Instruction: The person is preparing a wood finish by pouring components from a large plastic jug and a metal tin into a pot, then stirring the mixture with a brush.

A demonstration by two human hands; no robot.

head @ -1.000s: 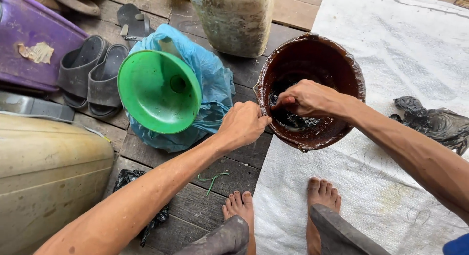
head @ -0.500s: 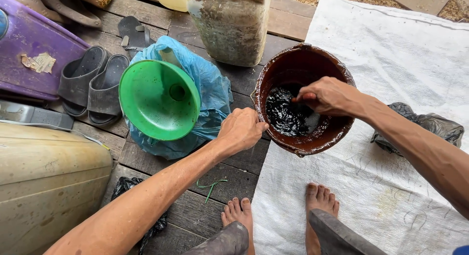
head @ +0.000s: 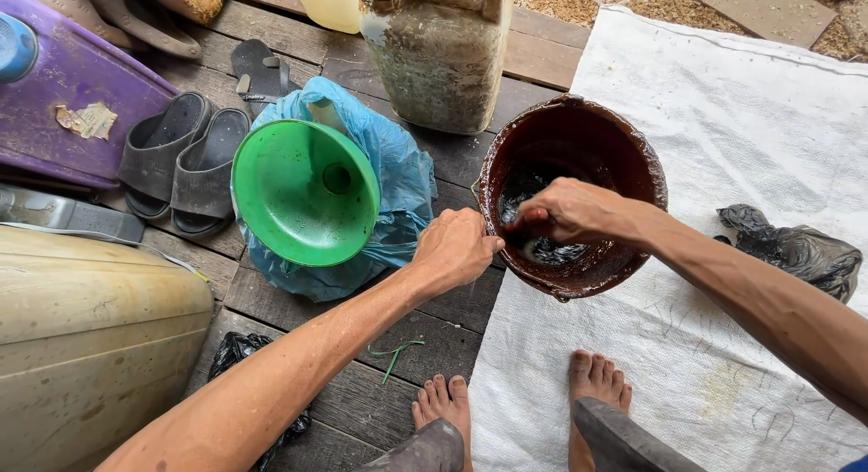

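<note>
1. Inside the brown bucket (head: 633,178), the right hand (head: 565,212) reaches down with its fingers curled, the grip clenched on the dark wet stuff (head: 542,246) lying at the bottom; what exactly that stuff is cannot be told.
2. At the bucket's near-left rim, the left hand (head: 457,248) is closed, its grip clasping the edge of the bucket.
3. Under the bucket's right part lies a white woven sheet (head: 750,119), while its left part sits over the dark wooden planks (head: 452,336); both bare feet (head: 597,386) stand just below it, one on the planks, one on the sheet.
4. Left of the bucket, a green funnel (head: 303,192) rests tilted on a blue plastic bag (head: 398,174).
5. Behind the funnel and bucket stands a dirty translucent jerrycan (head: 438,51).
6. Further left, a pair of grey sandals (head: 185,160) lies beside a purple plastic piece (head: 72,83).
7. Low at the left edge sits a large cream-coloured container (head: 81,336).
8. On the sheet, right of the forearm, lies a crumpled black bag (head: 796,250).
</note>
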